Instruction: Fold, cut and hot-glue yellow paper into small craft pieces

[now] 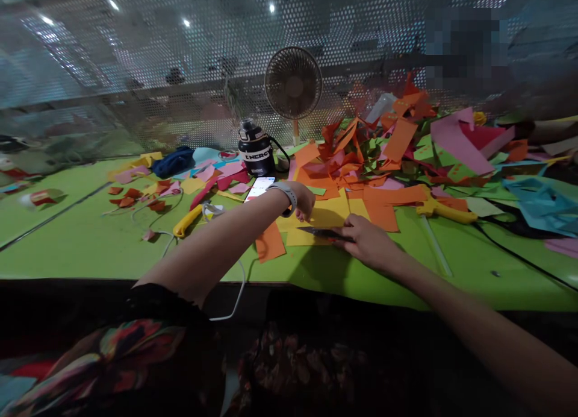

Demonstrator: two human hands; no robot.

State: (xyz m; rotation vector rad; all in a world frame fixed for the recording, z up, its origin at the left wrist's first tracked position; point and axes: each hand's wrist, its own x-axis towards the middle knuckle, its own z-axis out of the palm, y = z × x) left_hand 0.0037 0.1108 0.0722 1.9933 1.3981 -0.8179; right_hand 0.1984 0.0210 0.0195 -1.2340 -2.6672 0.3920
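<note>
My left hand (306, 202), with a grey watch band on its wrist, reaches across to the middle of the green table. Its fingers curl down in a pinch at the yellow paper (327, 213); the exact grip is partly hidden. From the right, my right hand (368, 239) is closed around dark scissors (323, 232), whose pointed end faces left over the yellow paper's near part. Orange paper (271, 243) lies just left of the yellow sheets, and more orange paper (383, 215) touches their right side.
Behind my left wrist lie a lit phone (259, 189) and a black bottle (255, 150). A round fan (293, 84) stands further back. Paper scraps (352, 149) pile up at right. Yellow-handled glue guns (447, 212) (187, 221) flank my hands, with cables. The table edge is close.
</note>
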